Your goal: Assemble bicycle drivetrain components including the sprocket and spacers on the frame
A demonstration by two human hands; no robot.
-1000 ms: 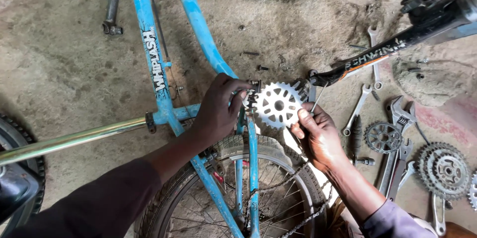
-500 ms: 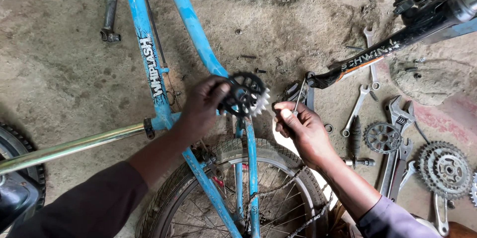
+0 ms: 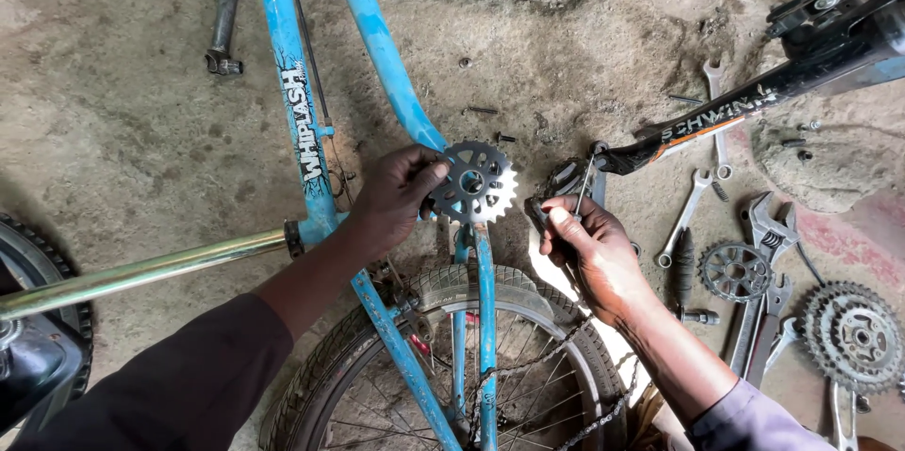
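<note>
The left hand (image 3: 401, 198) was clamped on a toothed sprocket (image 3: 474, 183) beside the blue bicycle frame (image 3: 377, 36). The right hand (image 3: 589, 244) pinched a thin metal tool (image 3: 584, 182) near it. That light fingertip hold looked likely to slip, dropping the sprocket among the spanners (image 3: 702, 187) on the floor.

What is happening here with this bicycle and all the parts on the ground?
A person is working over a blue bicycle frame that lies on a dirt floor. The left hand holds a toothed sprocket at the frame's bottom junction. The right hand pinches a thin metal tool just beside it. The rear wheel, with a loose chain, sits below. Wrenches and more sprockets lie scattered to the right.
</note>
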